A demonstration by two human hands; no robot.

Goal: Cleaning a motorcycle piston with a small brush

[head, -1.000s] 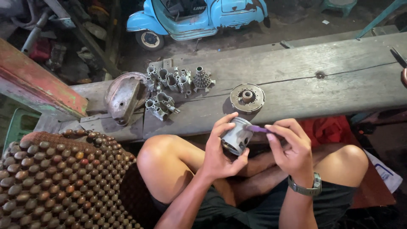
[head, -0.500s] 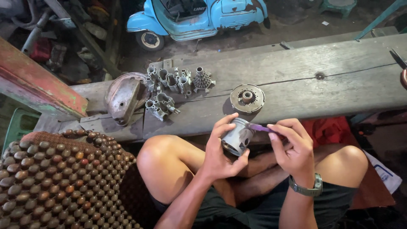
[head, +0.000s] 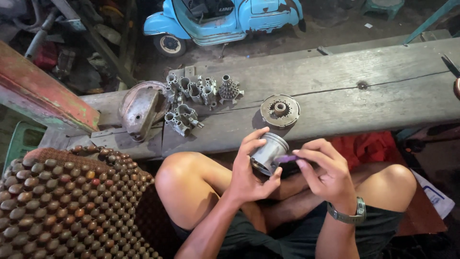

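Note:
My left hand (head: 251,170) grips a grey metal piston (head: 269,153) above my lap, its open end turned toward me. My right hand (head: 326,172) pinches a small purple tool (head: 286,158) whose tip rests against the piston's side. I sit cross-legged with bare knees and wear a metal watch (head: 349,216) on my right wrist.
A worn wooden bench (head: 359,96) runs in front of me with a round clutch disc (head: 280,110), a cluster of small metal engine parts (head: 196,98) and a curved metal cover (head: 140,111). A beaded seat mat (head: 67,201) lies at my left. A blue scooter (head: 225,19) stands behind.
The purple tool has slid a little along the piston's side. Both hands stay in the same place above my lap.

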